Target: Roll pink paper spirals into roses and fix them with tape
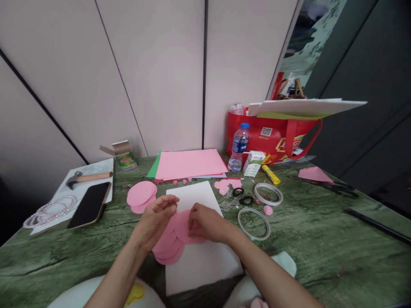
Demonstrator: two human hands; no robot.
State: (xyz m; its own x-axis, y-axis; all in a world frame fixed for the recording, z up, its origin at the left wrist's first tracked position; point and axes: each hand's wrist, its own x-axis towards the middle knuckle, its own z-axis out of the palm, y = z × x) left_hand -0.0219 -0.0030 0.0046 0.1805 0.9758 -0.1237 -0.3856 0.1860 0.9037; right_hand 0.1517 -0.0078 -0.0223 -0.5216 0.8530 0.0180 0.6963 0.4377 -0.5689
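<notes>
Circles [139, 194] of pink paper, already cut, lie piled at far L; overlap hides the no. L hand [157, 220] is raised, fingers loosely apart, apparently w/ nothing in it. More pink discs [168, 253] fan out on a white sheet [199, 269]. Uncut pink paper [191, 164] behind prob. means some's left. R hand [208, 222] is at the discs; fingertips hidden, can't tell if it grips.

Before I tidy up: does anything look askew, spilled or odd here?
Nothing looks spilled. The hammer at far left looks odd among stationery. White sheets jut from the red bag past its right side, and flaps of the green box stand open. The pink paper circles at centre overlap unevenly.
</notes>
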